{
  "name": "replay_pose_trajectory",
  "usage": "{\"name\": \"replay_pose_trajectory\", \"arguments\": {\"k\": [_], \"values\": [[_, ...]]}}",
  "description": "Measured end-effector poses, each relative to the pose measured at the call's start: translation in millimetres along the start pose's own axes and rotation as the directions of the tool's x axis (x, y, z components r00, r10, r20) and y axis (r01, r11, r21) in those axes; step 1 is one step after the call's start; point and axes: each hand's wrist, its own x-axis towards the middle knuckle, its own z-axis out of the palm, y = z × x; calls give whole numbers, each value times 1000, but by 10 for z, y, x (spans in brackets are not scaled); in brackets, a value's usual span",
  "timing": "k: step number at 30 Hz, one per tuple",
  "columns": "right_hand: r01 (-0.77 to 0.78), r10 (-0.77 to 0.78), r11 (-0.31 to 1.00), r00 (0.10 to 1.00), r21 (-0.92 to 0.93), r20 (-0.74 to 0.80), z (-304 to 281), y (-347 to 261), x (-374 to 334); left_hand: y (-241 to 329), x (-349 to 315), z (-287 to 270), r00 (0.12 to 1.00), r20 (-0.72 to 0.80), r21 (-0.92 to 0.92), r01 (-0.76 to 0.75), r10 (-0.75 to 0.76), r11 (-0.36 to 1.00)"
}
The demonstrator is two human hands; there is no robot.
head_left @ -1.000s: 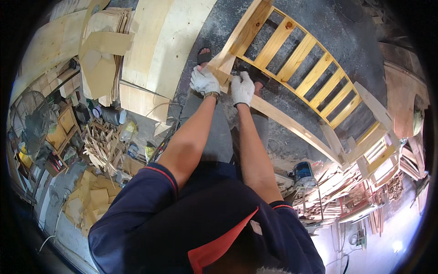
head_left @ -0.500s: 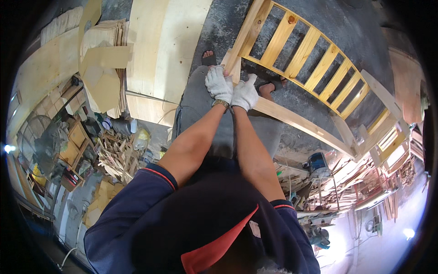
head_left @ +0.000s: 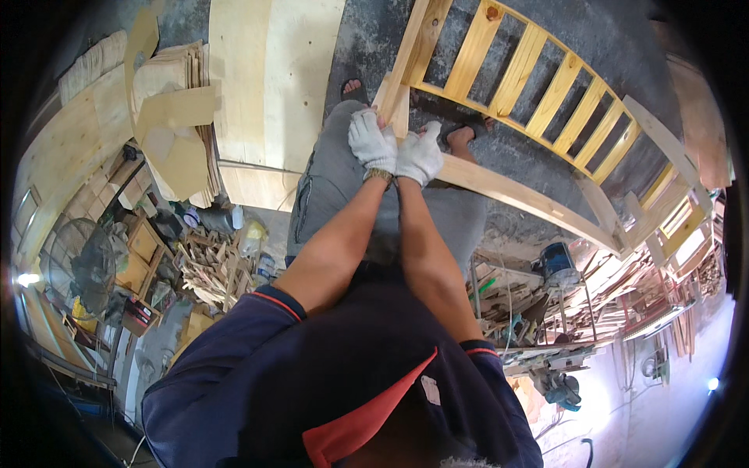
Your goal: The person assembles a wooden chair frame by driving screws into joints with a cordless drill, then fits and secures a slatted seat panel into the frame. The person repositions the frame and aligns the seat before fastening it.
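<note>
Two gloved hands meet at one corner of the pale slatted wooden frame (head_left: pixel 546 101), which lies tilted over the grey concrete floor (head_left: pixel 616 47). We see the left hand (head_left: pixel 371 140), in a white knitted glove, closed around the upright end of the frame's corner post, fingers wrapped over the wood. The right hand (head_left: pixel 420 154), also in a white glove, sits pressed against the left one, gripping the long lower rail where it joins that post. Both forearms run up from the lower edge, close together.

Sandalled feet (head_left: pixel 460 134) stand on the floor just beside the frame's corner, partly under it.

Containers are few. We note a round blue canister-shaped object (head_left: pixel 559 261) near the lower rail, on a cluttered bench; its contents cannot be told. At left, a heap of short wooden offcuts (head_left: pixel 211 269) lies loose beside a small open wooden crate (head_left: pixel 140 249), whose contents we cannot make out. Large pale plywood sheets (head_left: pixel 265 86) lie beyond the heap, and a dark round fan (head_left: pixel 86 265) stands at far left.
</note>
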Motion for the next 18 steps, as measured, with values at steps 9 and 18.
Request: {"name": "replay_pose_trajectory", "arguments": {"k": [9, 18], "values": [[41, -41, 999, 999, 2, 5, 42, 13, 71, 14, 55, -137, 975, 15, -351, 214, -223, 912], [183, -11, 848, 945, 497, -328, -207, 662, 354, -151, -22, -264, 865, 246, -247, 491, -436, 835]]}}
